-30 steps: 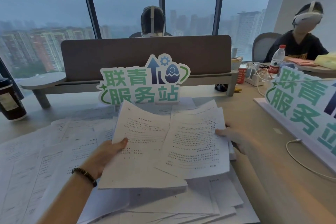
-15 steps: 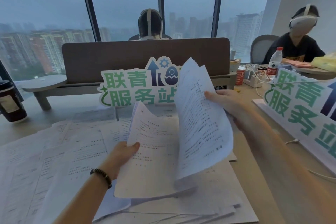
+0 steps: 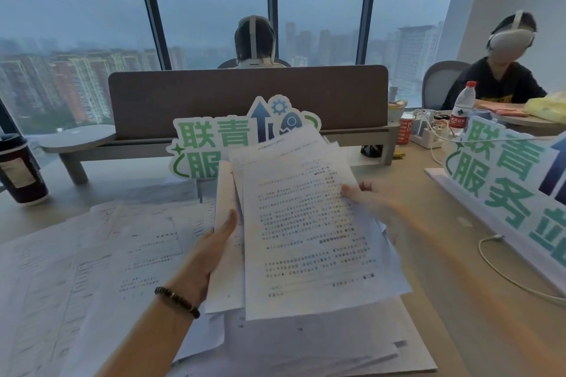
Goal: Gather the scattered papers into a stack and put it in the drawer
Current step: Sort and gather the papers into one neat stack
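A pale wooden desk (image 3: 435, 254) before tall city windows carries everything. Nearest, loose papers (image 3: 92, 269) spread toward its left edge, well apart from both hands, closer to the left hand (image 3: 211, 257). That hand pinches the left side of a raised sheaf (image 3: 306, 232), thumb on top. The right hand (image 3: 376, 205), blurred, grips the sheaf's right edge. The sheets are white, printed, unevenly fanned, with their long axis running away from the person. Beyond stands a green sign (image 3: 214, 144).
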